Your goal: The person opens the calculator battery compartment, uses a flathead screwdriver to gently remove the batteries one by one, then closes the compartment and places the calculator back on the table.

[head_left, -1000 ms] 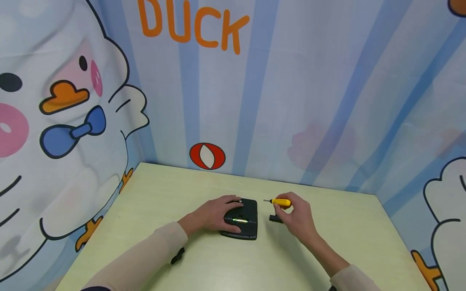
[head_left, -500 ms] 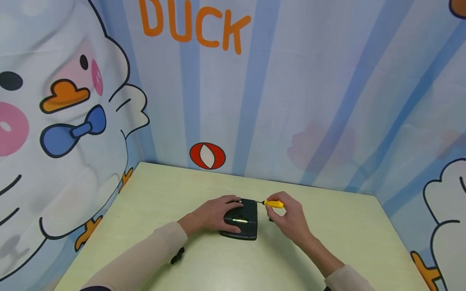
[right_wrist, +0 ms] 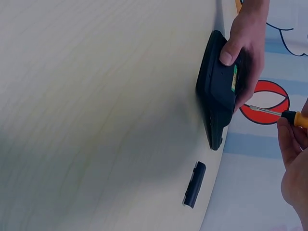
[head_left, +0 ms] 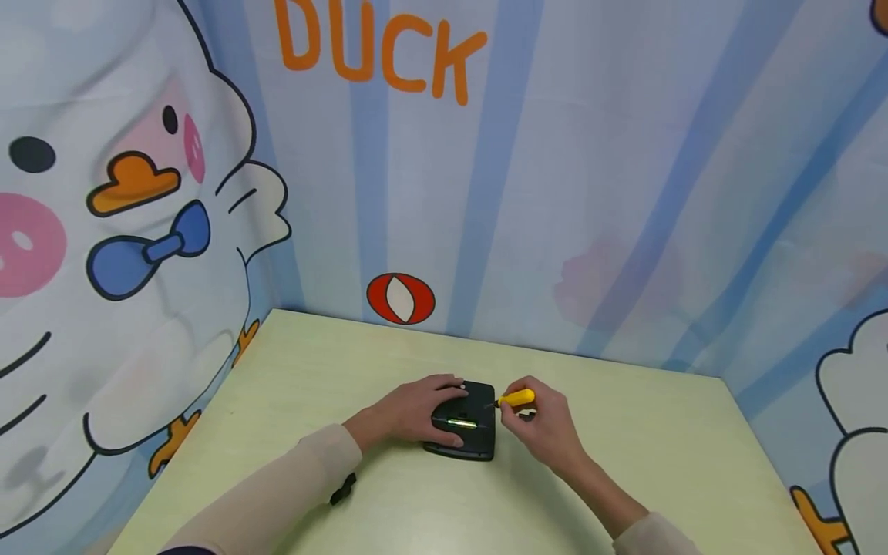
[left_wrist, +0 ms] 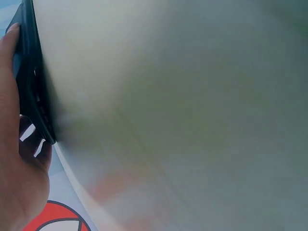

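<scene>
A black box-like device, shaped like a desk calculator lying face down (head_left: 480,445), rests on the table with a slot in its back open. In that slot shows a green-yellow battery (head_left: 462,423). My left hand (head_left: 416,408) grips the device from the left, thumb on the near part and fingers over the far part. Between thumb and fingers, my right hand (head_left: 548,428) pinches a small screwdriver with a yellow handle (head_left: 518,398). Its thin metal shaft points left, over the device's right edge in the head view; the right wrist view shows the shaft (right_wrist: 263,110) raised above the back.
A narrow black cover piece (right_wrist: 195,185) lies on the table beside the device, partly hidden behind the right hand in the head view. The pale table (head_left: 333,347) ends at a cartoon-printed cloth (head_left: 555,154). A black strap (head_left: 343,489) hangs at the left wrist.
My right hand has moved left with the screwdriver, first to the device's upper right corner, then a little nearer along its right edge. The left hand stays on the device.
</scene>
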Demonstrator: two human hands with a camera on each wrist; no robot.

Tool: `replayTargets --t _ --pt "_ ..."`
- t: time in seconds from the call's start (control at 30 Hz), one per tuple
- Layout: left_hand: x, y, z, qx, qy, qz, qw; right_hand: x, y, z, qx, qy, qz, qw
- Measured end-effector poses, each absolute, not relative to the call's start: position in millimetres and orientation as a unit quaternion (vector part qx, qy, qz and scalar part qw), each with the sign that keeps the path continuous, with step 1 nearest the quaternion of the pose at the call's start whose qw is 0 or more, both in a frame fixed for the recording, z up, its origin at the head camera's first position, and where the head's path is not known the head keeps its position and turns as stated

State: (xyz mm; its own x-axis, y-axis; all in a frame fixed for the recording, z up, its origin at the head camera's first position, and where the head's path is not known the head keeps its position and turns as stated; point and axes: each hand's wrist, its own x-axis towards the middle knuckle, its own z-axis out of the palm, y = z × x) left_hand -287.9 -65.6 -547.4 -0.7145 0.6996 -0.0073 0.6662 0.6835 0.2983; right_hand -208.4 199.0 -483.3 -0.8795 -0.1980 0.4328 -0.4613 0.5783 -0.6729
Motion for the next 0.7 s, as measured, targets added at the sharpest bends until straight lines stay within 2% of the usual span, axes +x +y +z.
replayTargets --t 0.7 --pt "-283.0 -61.1 -539.3 0.358 0.919 0.147 0.071 -208.2 192.4 -491.4 0.189 -0.888 0.408 0.100"
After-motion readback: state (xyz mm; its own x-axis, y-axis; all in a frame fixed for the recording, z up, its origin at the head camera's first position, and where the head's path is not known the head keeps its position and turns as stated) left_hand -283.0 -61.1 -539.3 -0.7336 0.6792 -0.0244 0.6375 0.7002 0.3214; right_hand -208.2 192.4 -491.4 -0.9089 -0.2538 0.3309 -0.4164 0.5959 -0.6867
